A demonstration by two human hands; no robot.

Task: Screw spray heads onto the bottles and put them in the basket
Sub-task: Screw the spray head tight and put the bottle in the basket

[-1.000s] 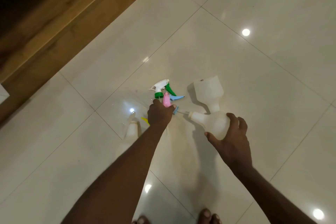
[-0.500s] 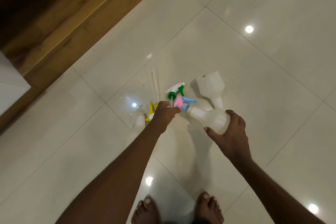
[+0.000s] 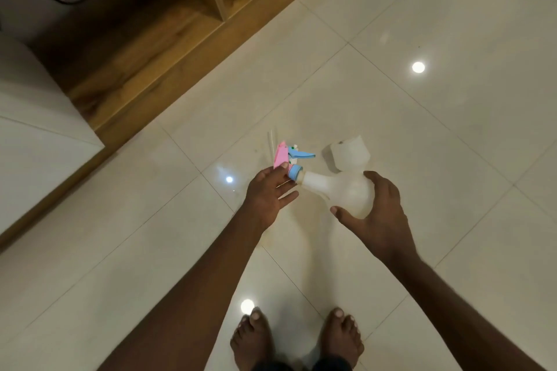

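Note:
My right hand [image 3: 378,217] grips a white round-bellied bottle [image 3: 340,193], held on its side above the floor with the neck pointing left. A pink and blue spray head [image 3: 286,159] sits at that neck, its blue collar [image 3: 294,172] against the opening. My left hand [image 3: 268,193] holds the spray head at the collar with thumb and fingertips, the other fingers spread. A second white bottle [image 3: 349,153] without a head lies on the floor just behind. No basket is in view.
Thin clear tubes [image 3: 271,141] lie on the tiles behind the spray head. A wooden shelf unit [image 3: 180,48] runs along the upper left, with a white panel [image 3: 36,135] at the far left. My bare feet [image 3: 297,337] stand at the bottom edge.
Both hands have lifted the bottle and spray head off the floor and brought them together. The view has risen and tilted, so the shelf unit shows; the green and yellow heads are out of sight.

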